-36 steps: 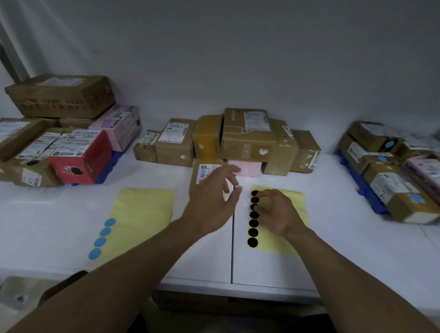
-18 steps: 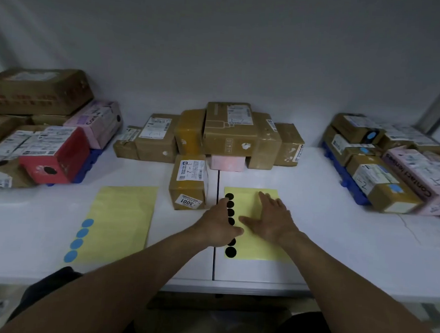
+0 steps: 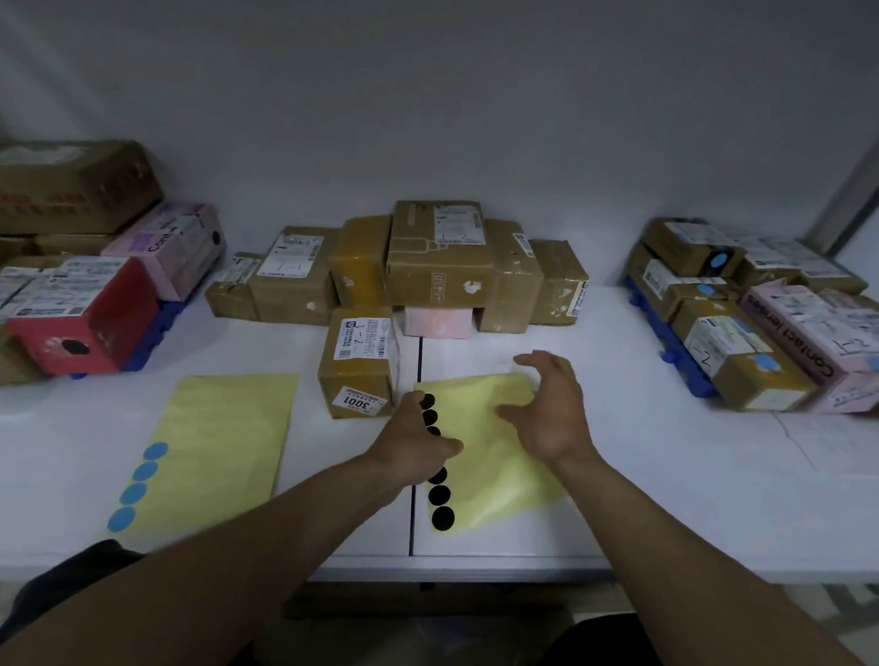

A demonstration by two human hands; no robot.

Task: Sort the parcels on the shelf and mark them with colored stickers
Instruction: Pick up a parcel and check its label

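The left hand (image 3: 415, 442) is clenched on the left edge of a glossy yellow backing sheet (image 3: 496, 460), knuckles folded over the edge and thumb lying flat on top; this sheet lies askew on the smooth white shelf (image 3: 675, 491), carrying a column of round matte black stickers (image 3: 439, 495) partly hidden under that hand; the right hand (image 3: 550, 417) is released, fingers spread and bent above the sheet's far corner, grasping nothing; just left of the sheet stands a small tape-wrapped brown parcel (image 3: 358, 364) with white printed labels; further left lies a second yellow sheet (image 3: 224, 448) with round blue stickers (image 3: 133, 491) along its edge; a stack of boxy cardboard parcels (image 3: 436, 260) sits at the back wall.
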